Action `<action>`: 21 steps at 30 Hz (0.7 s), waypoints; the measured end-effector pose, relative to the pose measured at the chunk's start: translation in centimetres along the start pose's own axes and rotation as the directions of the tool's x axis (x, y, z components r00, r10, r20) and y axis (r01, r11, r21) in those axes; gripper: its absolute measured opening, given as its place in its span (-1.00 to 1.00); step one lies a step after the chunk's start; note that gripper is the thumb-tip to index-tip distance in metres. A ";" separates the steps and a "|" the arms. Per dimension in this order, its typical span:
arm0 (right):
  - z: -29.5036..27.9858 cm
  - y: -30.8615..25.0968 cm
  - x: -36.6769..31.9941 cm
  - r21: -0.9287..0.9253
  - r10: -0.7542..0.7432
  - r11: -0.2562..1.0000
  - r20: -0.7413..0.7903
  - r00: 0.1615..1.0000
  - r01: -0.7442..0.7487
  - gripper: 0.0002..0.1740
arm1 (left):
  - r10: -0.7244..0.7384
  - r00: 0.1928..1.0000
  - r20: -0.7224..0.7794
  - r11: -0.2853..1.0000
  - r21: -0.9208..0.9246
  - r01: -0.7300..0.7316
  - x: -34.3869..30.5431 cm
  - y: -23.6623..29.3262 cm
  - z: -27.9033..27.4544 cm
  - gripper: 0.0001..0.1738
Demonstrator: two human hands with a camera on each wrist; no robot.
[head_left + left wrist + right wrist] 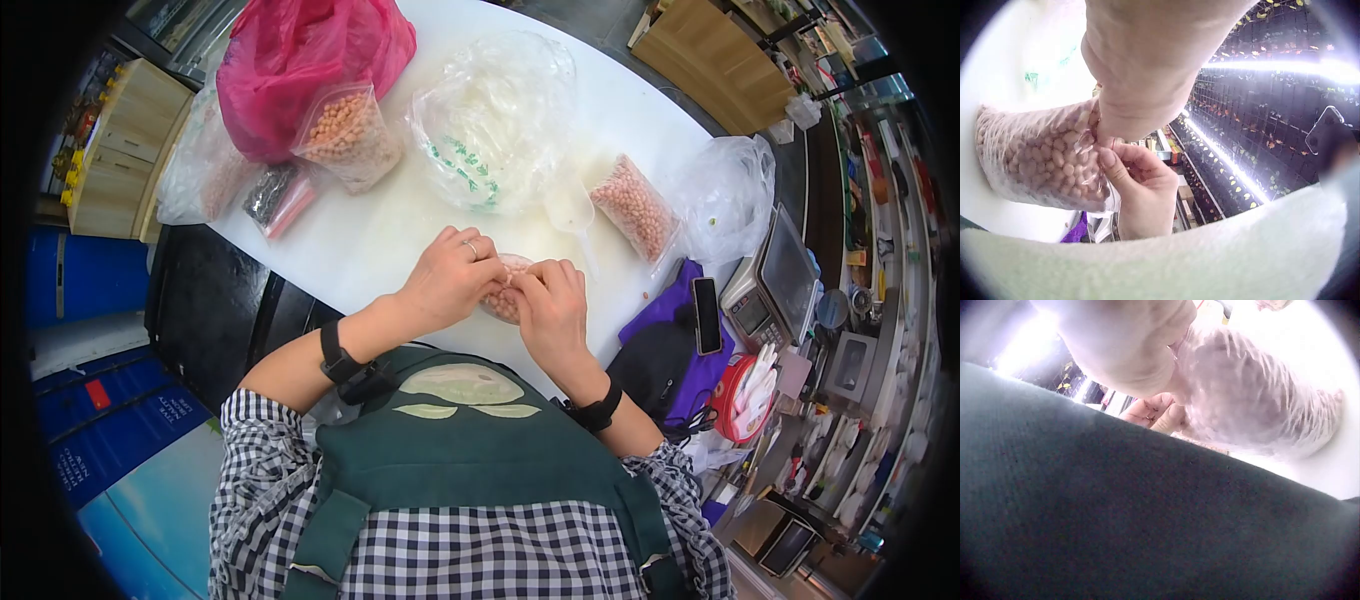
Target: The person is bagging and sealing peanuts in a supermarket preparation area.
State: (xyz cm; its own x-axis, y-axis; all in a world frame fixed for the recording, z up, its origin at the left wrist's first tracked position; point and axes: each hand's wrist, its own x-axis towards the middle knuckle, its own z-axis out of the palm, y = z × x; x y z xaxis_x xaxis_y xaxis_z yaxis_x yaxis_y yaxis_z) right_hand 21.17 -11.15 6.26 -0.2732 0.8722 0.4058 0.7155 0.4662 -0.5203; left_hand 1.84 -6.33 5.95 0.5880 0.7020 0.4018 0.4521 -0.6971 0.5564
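Pink bag (503,306): head view, on table (345,255); left hand (447,285) and right hand (556,312) pinch its top.
Nuts (1047,164): left wrist view, packed (likely weighty, shifting); support the base.
Film (1272,406): right wrist view, creased, likely slippery, tearable; best gripped at the top.

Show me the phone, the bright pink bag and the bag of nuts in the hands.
Phone (707,316): head view, middle of its dark screen.
Bright pink bag (290,80): head view, on its crumpled side.
Bag of nuts (1044,162): left wrist view, on its full side.
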 end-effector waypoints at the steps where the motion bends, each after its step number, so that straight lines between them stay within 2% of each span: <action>1: 0.2 0.1 0.0 -0.039 -0.023 0.999 -0.001 1.000 0.023 -0.83 | 0.003 1.000 0.001 1.000 0.004 -0.003 -0.1 -0.1 0.2 -0.78; 4: 1.1 0.2 -0.1 -0.095 -0.059 0.994 0.004 0.998 0.059 -0.85 | -0.001 0.998 0.059 0.999 0.047 -0.002 -0.1 -0.2 0.5 -0.75; 9: 1.4 0.3 0.6 -0.114 -0.087 0.989 0.036 0.996 0.090 -0.84 | 0.011 0.999 -0.041 0.995 0.095 -0.007 0.2 0.2 0.9 -0.82; 11: 1.5 0.4 0.6 -0.116 -0.139 0.982 0.068 0.988 0.146 -0.82 | 0.009 0.999 -0.038 0.995 0.103 -0.005 -0.1 0.4 1.2 -0.82; 15: 2.1 1.4 0.0 -0.083 -0.146 0.985 0.027 0.989 0.148 -0.81 | 0.007 0.999 -0.041 0.991 0.131 -0.001 0.2 0.7 0.8 -0.81; 19: 0.7 1.9 0.5 0.090 0.002 0.996 0.013 1.000 -0.004 -0.81 | 0.014 0.999 -0.046 0.995 0.096 -0.009 1.0 1.0 0.6 -0.78; 21: -0.2 1.6 0.6 0.148 0.052 0.987 0.017 0.999 -0.054 -0.80 | 0.021 1.000 0.019 0.985 0.171 -0.024 1.0 0.6 0.8 -0.75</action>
State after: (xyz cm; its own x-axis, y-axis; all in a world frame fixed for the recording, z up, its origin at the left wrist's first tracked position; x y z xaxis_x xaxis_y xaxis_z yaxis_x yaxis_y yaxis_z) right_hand 22.31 -9.92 5.85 -0.2465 0.8975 0.3656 0.6259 0.4354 -0.6470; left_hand 3.29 -6.16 6.09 0.6100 0.6846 0.3990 0.5460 -0.7281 0.4145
